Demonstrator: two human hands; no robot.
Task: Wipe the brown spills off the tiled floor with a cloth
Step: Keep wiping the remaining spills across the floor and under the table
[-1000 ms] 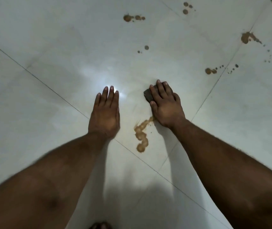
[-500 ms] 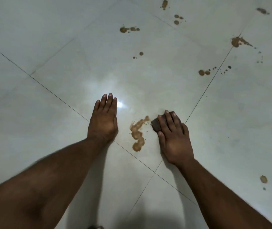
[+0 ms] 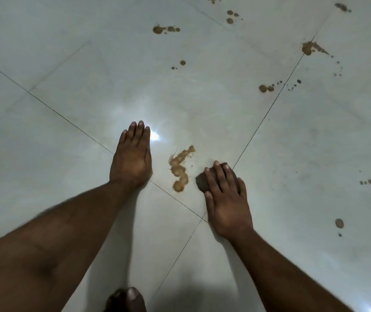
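I'm over glossy pale grey floor tiles (image 3: 67,154) with thin dark grout lines. A blobby, wet tan-brown spill (image 3: 180,171) runs lengthwise away from me, leaning right. My right hand (image 3: 225,199) presses a crumpled dark brown cloth (image 3: 201,181) flat, just right of it. My left hand (image 3: 132,158) lies flat, fingers together.

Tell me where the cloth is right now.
In the head view, the dark cloth lies under the right hand's fingers, just right of the large brown spill.

Forearms bare, no sleeves; foot (image 3: 127,299) bare, toes visible.
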